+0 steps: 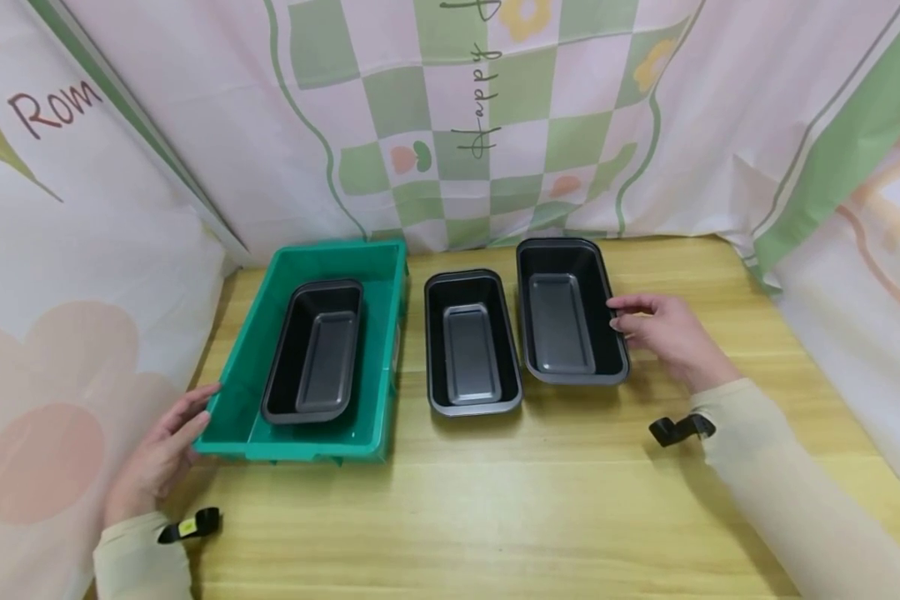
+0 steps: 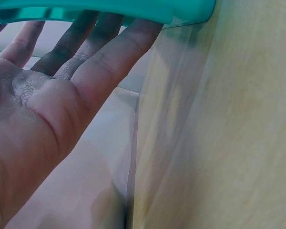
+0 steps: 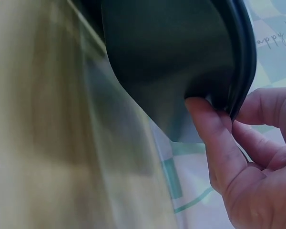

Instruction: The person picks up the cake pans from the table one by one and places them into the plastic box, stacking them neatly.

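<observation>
Black loaf pan (image 1: 562,325), right of the middle pan (image 1: 472,350), long axis running front to back; right hand (image 1: 667,333) pinches its right rim, left hand (image 1: 161,458), fingers straight, touches the green tray (image 1: 377,333).

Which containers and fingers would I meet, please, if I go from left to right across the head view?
Left hand's fingers → green tray holding an inner black pan → middle black pan → right black pan → right hand's fingers.

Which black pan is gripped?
The rightmost pan: the right hand pinches its rim. The middle pan and the pan in the green tray are not held.
</observation>
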`<action>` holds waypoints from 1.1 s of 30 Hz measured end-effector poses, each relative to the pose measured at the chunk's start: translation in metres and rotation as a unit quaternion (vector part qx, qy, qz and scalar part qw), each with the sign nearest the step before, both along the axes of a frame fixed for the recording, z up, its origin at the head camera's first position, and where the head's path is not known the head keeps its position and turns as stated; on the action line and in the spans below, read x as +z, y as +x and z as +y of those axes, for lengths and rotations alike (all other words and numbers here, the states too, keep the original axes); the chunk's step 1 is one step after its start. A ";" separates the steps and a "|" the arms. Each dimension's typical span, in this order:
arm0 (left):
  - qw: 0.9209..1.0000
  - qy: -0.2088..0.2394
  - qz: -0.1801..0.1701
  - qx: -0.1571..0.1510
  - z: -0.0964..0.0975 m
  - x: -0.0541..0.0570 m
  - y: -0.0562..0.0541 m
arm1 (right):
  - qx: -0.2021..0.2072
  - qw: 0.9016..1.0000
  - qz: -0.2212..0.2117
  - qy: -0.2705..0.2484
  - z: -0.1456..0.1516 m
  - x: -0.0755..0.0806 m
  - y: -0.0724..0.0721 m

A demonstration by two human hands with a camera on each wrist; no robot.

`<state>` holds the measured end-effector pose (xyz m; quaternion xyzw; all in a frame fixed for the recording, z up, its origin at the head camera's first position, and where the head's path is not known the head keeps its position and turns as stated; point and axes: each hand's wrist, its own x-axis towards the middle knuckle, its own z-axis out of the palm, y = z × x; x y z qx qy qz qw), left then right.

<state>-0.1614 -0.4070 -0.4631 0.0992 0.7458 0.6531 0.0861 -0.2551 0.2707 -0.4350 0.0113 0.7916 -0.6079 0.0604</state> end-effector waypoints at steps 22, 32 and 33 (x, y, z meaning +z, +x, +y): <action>1.000 0.011 -0.012 0.000 0.001 0.000 0.001 | -0.003 0.999 0.039 -0.025 -0.023 0.039 0.003; 1.000 0.008 -0.007 -0.002 -0.001 -0.002 0.000 | 0.002 0.998 0.057 -0.013 -0.036 0.043 0.006; 1.000 0.008 -0.005 -0.001 -0.001 -0.002 -0.001 | 0.002 0.998 0.058 -0.013 -0.038 0.043 0.006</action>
